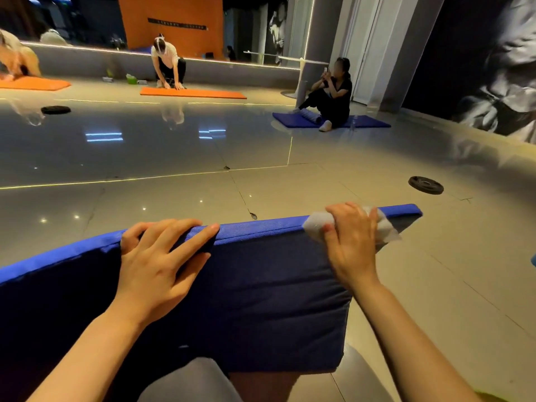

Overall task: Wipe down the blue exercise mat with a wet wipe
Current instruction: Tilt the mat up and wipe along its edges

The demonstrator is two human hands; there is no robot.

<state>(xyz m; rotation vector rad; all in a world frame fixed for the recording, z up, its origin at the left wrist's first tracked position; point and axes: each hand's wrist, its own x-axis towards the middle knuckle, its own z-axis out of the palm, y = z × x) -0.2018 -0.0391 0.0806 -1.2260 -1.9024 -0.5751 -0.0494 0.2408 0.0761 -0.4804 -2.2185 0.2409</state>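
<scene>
The blue exercise mat [261, 300] stands tilted up on its edge in front of me, its top edge running from lower left to upper right. My left hand [156, 262] grips that top edge near the middle, fingers hooked over it. My right hand [352, 242] holds a crumpled white wet wipe [317, 223] wrapped over the top edge near the mat's right end. The mat's far face is hidden.
A black weight plate [425, 185] lies on the glossy tile floor beyond the mat's right end, another weight plate [55, 109] far left. A person sits on a second blue mat [368, 121]; another kneels on an orange mat [193, 93]. My knee [188, 381] is below.
</scene>
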